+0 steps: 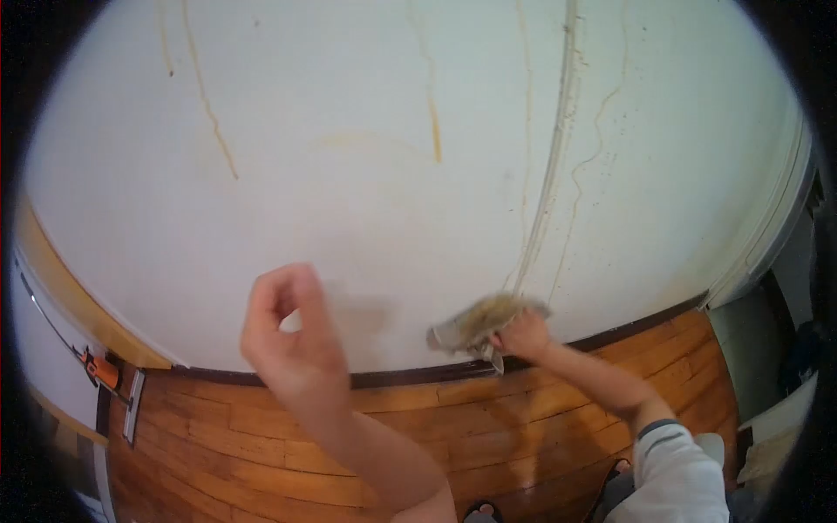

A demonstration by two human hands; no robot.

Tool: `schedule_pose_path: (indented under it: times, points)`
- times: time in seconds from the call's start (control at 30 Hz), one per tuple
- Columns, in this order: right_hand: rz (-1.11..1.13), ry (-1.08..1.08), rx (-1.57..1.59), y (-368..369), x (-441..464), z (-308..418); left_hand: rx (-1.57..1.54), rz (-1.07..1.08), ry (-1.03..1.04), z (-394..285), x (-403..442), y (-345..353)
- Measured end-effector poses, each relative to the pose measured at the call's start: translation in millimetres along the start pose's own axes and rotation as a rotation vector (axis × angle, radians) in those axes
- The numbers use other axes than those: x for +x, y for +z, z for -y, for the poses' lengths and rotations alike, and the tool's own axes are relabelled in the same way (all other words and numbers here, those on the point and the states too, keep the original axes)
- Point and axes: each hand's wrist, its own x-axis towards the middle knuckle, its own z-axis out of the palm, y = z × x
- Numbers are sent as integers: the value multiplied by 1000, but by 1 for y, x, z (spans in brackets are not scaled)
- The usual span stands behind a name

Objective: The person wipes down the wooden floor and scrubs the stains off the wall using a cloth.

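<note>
Raised in front of the white wall, my left hand has its fingers curled toward the thumb, with a small gap showing between them and nothing visible inside. My right hand grips a crumpled, stained cloth low down by the wall, near the dark baseboard. The cloth is blurred and its lower end hangs down. Brownish drip streaks run down the wall, and a long cable or trim strip comes down above the cloth.
Below is a wooden floor, where my sandalled feet show at the bottom. A flat mop with an orange part leans at the left, beside a wooden door frame. A doorway stands at the right.
</note>
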Motion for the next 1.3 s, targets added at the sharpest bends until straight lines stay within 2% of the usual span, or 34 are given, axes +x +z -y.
schedule_pose_path:
  times: [0.03,0.17,0.23,0.27,0.33,0.4,0.47,0.5,0.53,0.6,0.63,0.7,0.73,0.8,0.87,0.9,0.93,0.97,1.0,1.07,1.17,1.2,1.27,1.3]
  points:
    - [-415,-72,-95,-52,16,-14,-22,-63,-49,6,2,-2]
    - [-919,-58,-164,-151,73,-50,-69,-200,-187,8,4,0]
    - [-982,70,-176,-165,80,-42,-87,-204,-160,6,1,4]
    - [-987,77,-179,-161,78,-38,-95,-217,-145,3,1,5]
    - [-856,90,-86,-135,64,-23,-102,-229,-127,-5,-1,3]
    - [-656,-13,-15,-68,37,-11,-79,-232,-97,-17,-3,-2]
    - [-395,-109,98,31,-3,-5,-45,-215,-61,-21,-4,-9]
    - [188,-78,250,32,-25,-8,-13,-208,-36,-23,-5,-13]
    - [190,-194,278,102,-50,-13,0,-192,-9,-25,-6,-16]
    - [-151,-507,65,178,-84,-32,20,-187,22,-32,-7,-17]
    - [-163,-504,67,168,-85,-34,44,-184,29,-38,-7,-20]
    - [33,-349,44,150,-96,-43,88,-177,45,-48,-12,-19]
    - [26,-342,48,146,-98,-46,99,-165,52,-50,-13,-19]
    - [-295,-148,37,135,-90,-64,95,-160,74,-57,-15,-13]
    - [-344,-21,126,68,-50,-75,125,-169,84,-64,-17,-9]
    - [-281,10,92,6,-31,-78,129,-159,82,-67,-19,-5]
    - [-346,30,-125,-25,-9,-82,130,-158,95,-69,-20,-1]
    - [-408,53,-97,-70,11,-86,130,-156,112,-72,-22,3]
    - [-626,58,38,-104,31,-93,137,-140,116,-76,-24,7]
    - [-938,91,50,-162,51,-103,124,-125,113,-82,-29,16]
    - [-815,180,17,-166,44,-92,121,-87,111,-89,-31,21]
    - [-771,152,62,-143,39,-84,116,-87,114,-92,-34,22]
    - [-557,-14,19,-84,18,-67,127,-95,112,-98,-34,22]
    - [-309,-115,25,-49,9,-56,122,-90,129,-99,-34,21]
